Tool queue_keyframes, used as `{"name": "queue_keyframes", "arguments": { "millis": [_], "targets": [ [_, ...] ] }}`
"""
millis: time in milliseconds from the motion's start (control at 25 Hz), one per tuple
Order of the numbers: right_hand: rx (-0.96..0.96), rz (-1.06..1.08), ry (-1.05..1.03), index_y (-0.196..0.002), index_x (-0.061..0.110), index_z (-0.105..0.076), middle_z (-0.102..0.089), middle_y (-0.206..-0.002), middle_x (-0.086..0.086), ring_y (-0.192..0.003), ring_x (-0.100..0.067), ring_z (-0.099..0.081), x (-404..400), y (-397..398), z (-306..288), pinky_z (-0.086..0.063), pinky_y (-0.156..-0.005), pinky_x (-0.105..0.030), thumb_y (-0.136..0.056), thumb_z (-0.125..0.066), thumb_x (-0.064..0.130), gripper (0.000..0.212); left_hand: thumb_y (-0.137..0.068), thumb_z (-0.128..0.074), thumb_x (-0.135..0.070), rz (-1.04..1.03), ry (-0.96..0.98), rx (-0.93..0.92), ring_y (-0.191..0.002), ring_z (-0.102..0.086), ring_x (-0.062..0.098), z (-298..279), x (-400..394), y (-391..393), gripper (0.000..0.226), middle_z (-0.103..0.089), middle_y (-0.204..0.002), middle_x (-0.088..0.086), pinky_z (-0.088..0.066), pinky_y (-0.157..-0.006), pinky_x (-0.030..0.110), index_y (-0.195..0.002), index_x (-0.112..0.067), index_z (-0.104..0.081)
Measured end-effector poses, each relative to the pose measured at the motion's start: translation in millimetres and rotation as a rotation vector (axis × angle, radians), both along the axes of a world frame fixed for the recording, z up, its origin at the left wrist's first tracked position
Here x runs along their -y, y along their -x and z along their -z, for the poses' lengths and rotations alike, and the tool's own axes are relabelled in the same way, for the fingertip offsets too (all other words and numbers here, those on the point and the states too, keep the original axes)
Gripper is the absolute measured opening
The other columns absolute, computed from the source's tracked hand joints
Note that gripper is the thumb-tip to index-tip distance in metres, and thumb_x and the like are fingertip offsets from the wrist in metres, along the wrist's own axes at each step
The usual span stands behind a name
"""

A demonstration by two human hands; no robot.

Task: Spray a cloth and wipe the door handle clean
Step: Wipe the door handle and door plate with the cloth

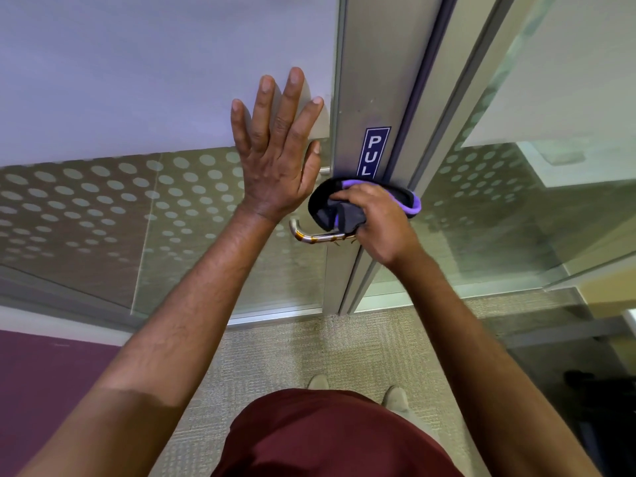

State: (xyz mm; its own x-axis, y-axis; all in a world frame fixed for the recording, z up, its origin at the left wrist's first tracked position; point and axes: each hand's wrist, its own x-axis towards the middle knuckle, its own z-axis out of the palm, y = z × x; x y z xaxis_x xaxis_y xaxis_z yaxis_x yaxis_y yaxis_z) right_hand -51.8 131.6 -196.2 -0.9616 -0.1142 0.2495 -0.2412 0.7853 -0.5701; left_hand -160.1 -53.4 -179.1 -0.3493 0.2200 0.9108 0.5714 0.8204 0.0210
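Observation:
A curved metal door handle (pixel 311 236) sticks out to the left from the grey metal door frame (pixel 371 98). My right hand (pixel 378 225) is shut on a black cloth with a purple edge (pixel 327 204), pressing it onto the handle's inner end by the frame. The handle's base is hidden under cloth and hand. My left hand (pixel 275 149) lies flat with fingers spread on the frosted glass door panel (pixel 137 80), just above and left of the handle. No spray bottle is in view.
A blue "PULL" sticker (pixel 373 149) sits on the frame above the cloth. Dotted glass (pixel 86 208) runs below the frosted band. A second glass panel (pixel 516 184) stands at the right. My shoes (pixel 358 390) rest on beige carpet; purple flooring (pixel 41 390) is at the lower left.

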Motion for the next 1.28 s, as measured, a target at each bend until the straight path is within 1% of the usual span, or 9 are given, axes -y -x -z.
{"name": "queue_keyframes", "arguments": {
  "millis": [120,240,320,440,600,760,920,1120,1280],
  "targets": [
    [0.002,-0.018,0.297,-0.122,0.014,-0.077,-0.070,-0.131,-0.006,-0.128,-0.012,-0.063,-25.1,-15.5,-9.2,-0.045,-0.116,-0.029,-0.077,-0.064,-0.019,0.058,-0.100,-0.062,-0.025,0.014,0.003,0.019,-0.162,0.012,0.014,-1.5,-0.5,-4.2,0.057,-0.037,-0.160,0.019,0.009,-0.129,0.048,-0.154,-0.019,-0.043],
    [0.044,0.152,0.661,-0.119,0.034,-0.076,-0.076,-0.117,0.008,-0.111,-0.006,-0.071,-47.7,-43.9,-2.0,-0.057,-0.100,-0.030,-0.085,-0.068,0.000,0.049,-0.100,-0.062,-0.024,0.012,0.006,0.021,-0.161,0.013,0.013,-2.2,0.2,-3.7,0.058,-0.035,-0.160,0.018,0.010,-0.129,0.048,-0.154,-0.019,-0.042],
    [0.109,0.263,0.918,-0.123,0.028,-0.076,-0.077,-0.121,0.006,-0.110,-0.011,-0.072,-58.3,-58.0,9.0,-0.057,-0.096,-0.033,-0.092,-0.073,0.013,0.035,-0.100,-0.062,-0.024,0.003,0.007,0.014,-0.161,0.013,0.014,-2.0,0.2,-3.1,0.058,-0.037,-0.160,0.019,0.010,-0.129,0.048,-0.154,-0.018,-0.042],
    [0.038,0.424,1.016,-0.127,0.021,-0.075,-0.079,-0.121,0.000,-0.112,-0.016,-0.074,-60.3,-70.9,18.3,-0.056,-0.099,-0.034,-0.095,-0.075,0.019,0.032,-0.099,-0.061,-0.024,-0.007,0.010,0.013,-0.161,0.014,0.014,-1.4,-0.8,-2.2,0.059,-0.036,-0.160,0.018,0.010,-0.129,0.048,-0.154,-0.019,-0.041],
    [-0.109,0.328,0.839,-0.126,0.019,-0.073,-0.076,-0.121,0.000,-0.114,-0.017,-0.073,-39.2,-63.5,2.4,-0.059,-0.098,-0.039,-0.090,-0.063,-0.004,0.044,-0.100,-0.060,-0.026,-0.014,0.016,0.018,-0.161,0.014,0.014,-0.8,-1.1,-2.7,0.058,-0.034,-0.161,0.017,0.010,-0.129,0.048,-0.155,-0.020,-0.040],
    [-0.511,0.190,0.326,-0.133,0.008,-0.068,-0.065,-0.130,-0.008,-0.126,-0.020,-0.061,-14.9,-28.6,-24.2,-0.045,-0.110,-0.028,-0.082,-0.071,0.002,0.052,-0.103,-0.057,-0.027,-0.020,0.028,0.013,-0.164,-0.005,0.026,1.2,-0.1,-3.4,0.056,-0.037,-0.161,0.019,0.010,-0.129,0.048,-0.156,-0.020,-0.040],
    [-0.351,0.247,0.072,-0.134,0.007,-0.068,-0.061,-0.126,-0.012,-0.124,-0.030,-0.056,10.0,-3.7,-18.3,-0.035,-0.110,-0.019,-0.072,-0.076,-0.011,0.065,-0.104,-0.057,-0.027,-0.012,0.040,-0.020,-0.150,-0.025,0.043,3.0,-0.8,-3.5,0.053,-0.045,-0.158,0.023,0.007,-0.130,0.049,-0.154,-0.017,-0.045],
    [-0.273,0.183,-0.056,-0.127,0.007,-0.071,-0.063,-0.116,-0.012,-0.111,-0.035,-0.058,19.0,3.0,1.2,-0.045,-0.098,-0.035,-0.067,-0.068,-0.013,0.063,-0.102,-0.057,-0.026,-0.020,0.037,-0.035,-0.150,-0.025,0.042,4.2,-0.9,-0.9,0.053,-0.044,-0.159,0.021,0.005,-0.130,0.050,-0.153,-0.017,-0.046],
    [-0.052,0.036,-0.091,-0.127,0.010,-0.073,-0.067,-0.118,-0.010,-0.115,-0.034,-0.059,15.1,4.0,4.4,-0.046,-0.103,-0.041,-0.077,-0.066,-0.012,0.055,-0.102,-0.057,-0.026,-0.005,0.031,-0.026,-0.160,-0.016,0.035,2.8,0.1,-1.1,0.053,-0.043,-0.159,0.020,0.006,-0.130,0.050,-0.154,-0.018,-0.045]
  ]
}}
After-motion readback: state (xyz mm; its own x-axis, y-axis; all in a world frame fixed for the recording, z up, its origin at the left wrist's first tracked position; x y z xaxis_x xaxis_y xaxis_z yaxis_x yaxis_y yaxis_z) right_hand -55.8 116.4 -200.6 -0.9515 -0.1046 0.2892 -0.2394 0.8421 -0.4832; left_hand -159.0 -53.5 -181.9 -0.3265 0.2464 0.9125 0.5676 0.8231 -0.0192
